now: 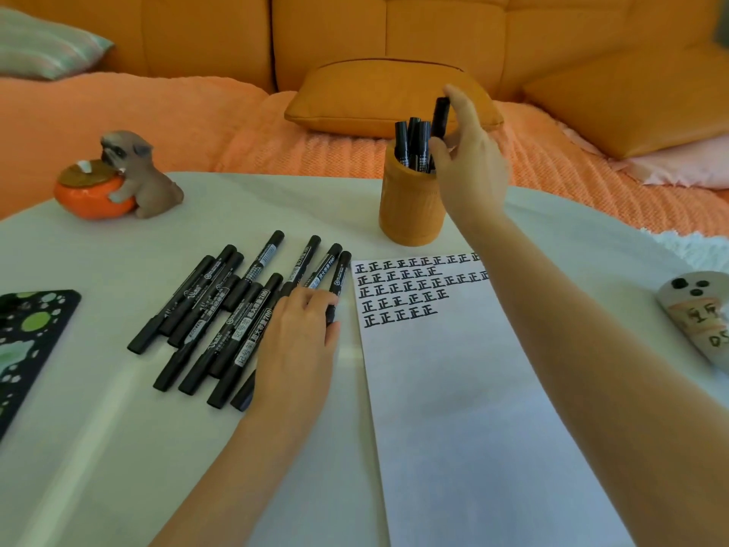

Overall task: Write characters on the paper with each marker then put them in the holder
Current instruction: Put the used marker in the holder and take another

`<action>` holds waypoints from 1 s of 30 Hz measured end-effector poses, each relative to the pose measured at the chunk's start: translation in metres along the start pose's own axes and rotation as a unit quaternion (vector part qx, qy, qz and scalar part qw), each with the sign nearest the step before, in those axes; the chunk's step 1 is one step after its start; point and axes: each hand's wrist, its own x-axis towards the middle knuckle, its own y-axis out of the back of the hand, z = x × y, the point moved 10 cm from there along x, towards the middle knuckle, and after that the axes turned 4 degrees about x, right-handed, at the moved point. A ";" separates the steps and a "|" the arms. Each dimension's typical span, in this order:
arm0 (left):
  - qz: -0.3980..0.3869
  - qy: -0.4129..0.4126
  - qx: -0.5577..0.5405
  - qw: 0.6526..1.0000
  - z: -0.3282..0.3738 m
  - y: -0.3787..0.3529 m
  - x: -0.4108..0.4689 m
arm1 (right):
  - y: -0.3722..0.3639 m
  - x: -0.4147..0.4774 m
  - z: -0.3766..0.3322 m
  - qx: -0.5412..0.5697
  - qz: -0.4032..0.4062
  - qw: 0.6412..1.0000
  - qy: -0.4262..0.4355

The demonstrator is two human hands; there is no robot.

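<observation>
The right hand (pixel 469 159) reaches out over the orange ribbed cylindrical holder (pixel 410 215) at the far edge of the white table (pixel 118 428). Its thumb and fingers are closed round a capped black marker (pixel 440 114), held upright. The marker's upper end stands clear above the fingers, and its lower end is hidden behind the thumb at the holder's mouth. Just left of it, a few more black pens (pixel 412 146) stand in the holder already.

The left hand (pixel 300 345) lies on the near end of a loose heap of black markers (pixel 221 309) spread on the table, left of the white sheet of paper (pixel 453 408). Its fingers bend over the rightmost marker of the heap (pixel 341 272), with the thumb against the other side, so it is pinched. That marker's cap end points away towards the holder.

Five rows of black characters (pixel 402 288) fill the top of the paper. A small dog figurine hugging an orange pot (pixel 118 179) sits far left.
</observation>
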 end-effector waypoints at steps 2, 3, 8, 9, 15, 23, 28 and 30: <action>-0.003 0.003 0.001 1.000 0.000 0.000 -0.001 | -0.007 0.001 -0.001 -0.033 -0.013 0.999 0.015; -0.003 0.002 -0.001 1.000 0.001 0.000 -0.001 | -0.009 0.003 -0.002 -0.053 -0.015 0.998 0.025; -0.004 0.003 -0.008 1.000 0.002 0.002 -0.002 | -0.029 0.005 0.010 -0.135 -0.105 0.985 -0.019; -0.004 0.006 -0.013 1.000 0.002 0.002 -0.002 | -0.028 0.005 0.012 -0.124 -0.097 0.987 -0.022; -0.007 0.006 -0.009 1.000 0.001 -0.001 -0.002 | -0.027 0.004 -0.017 -0.008 -0.060 0.995 0.080; -0.014 0.012 -0.016 1.000 -0.001 -0.002 -0.002 | -0.049 0.004 -0.021 0.017 -0.073 0.995 0.066; -0.010 0.007 -0.009 1.000 -0.001 -0.001 -0.002 | -0.048 0.011 -0.020 -0.038 -0.061 0.996 0.062; -0.011 0.008 -0.013 1.000 -0.001 -0.002 -0.002 | -0.041 0.010 -0.019 -0.023 -0.038 0.997 0.059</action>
